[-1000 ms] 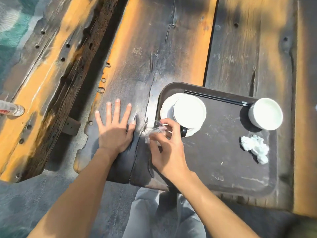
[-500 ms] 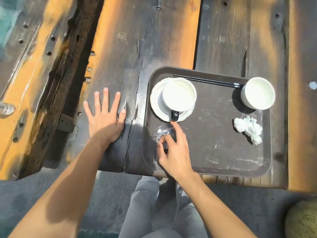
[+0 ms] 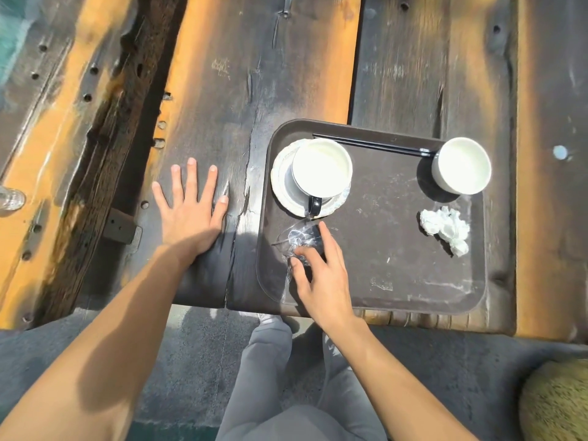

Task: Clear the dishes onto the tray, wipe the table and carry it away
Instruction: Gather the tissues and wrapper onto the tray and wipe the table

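A dark brown tray (image 3: pixel 397 259) lies on the worn wooden table (image 3: pixel 254 74) near its front edge. On the tray stand a white cup (image 3: pixel 321 168) on a white saucer (image 3: pixel 281 189), a second white cup (image 3: pixel 461 165), black chopsticks (image 3: pixel 369 144) along the far rim and a crumpled white napkin (image 3: pixel 445 229). My right hand (image 3: pixel 321 275) rests on the tray's near left part, its fingers on a clear plastic wrapper (image 3: pixel 294 237). To the left of the tray, my left hand (image 3: pixel 191 211) lies flat on the table with spread fingers and holds nothing.
A clear bottle end (image 3: pixel 11 197) shows at the far left on a second plank. A deep dark gap (image 3: pixel 105 154) separates the planks. My grey trouser legs (image 3: pixel 286 377) and grey floor are below the table edge. A round fuzzy object (image 3: pixel 556 405) sits bottom right.
My right hand carried the clear wrapper from the tray's left edge onto the tray and lowered it to the surface. My left hand stayed flat on the table.
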